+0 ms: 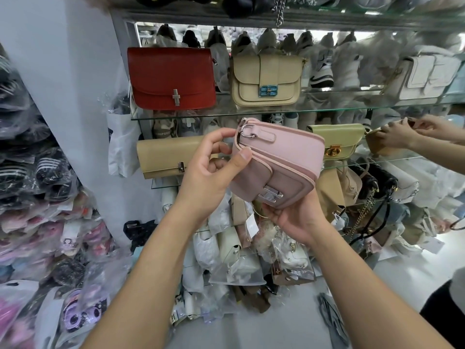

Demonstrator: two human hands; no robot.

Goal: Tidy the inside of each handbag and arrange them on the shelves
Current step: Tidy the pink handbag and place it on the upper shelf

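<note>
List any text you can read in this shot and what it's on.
"HIPOU", end letters unclear: on the beige shoe behind the beige clutch.
White hang tag below the pink handbag: nothing legible.
Label in the floor pile: too small to read.

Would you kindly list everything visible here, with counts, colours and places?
pink handbag: one, pink, held before the shelves
red handbag: one, red, upper glass shelf, left
beige handbag: one, beige, blue clasp, upper glass shelf, centre
white handbag: one, white, upper glass shelf, right
tan clutch: one, tan, middle shelf, left
green handbag: one, pale green, middle shelf, right
another person's hands: two, holding a tan bag, far right
wrapped goods: many, mixed, heaped left and below
left hand: one, grips pink handbag's left side
right hand: one, holds it from beneath
</note>
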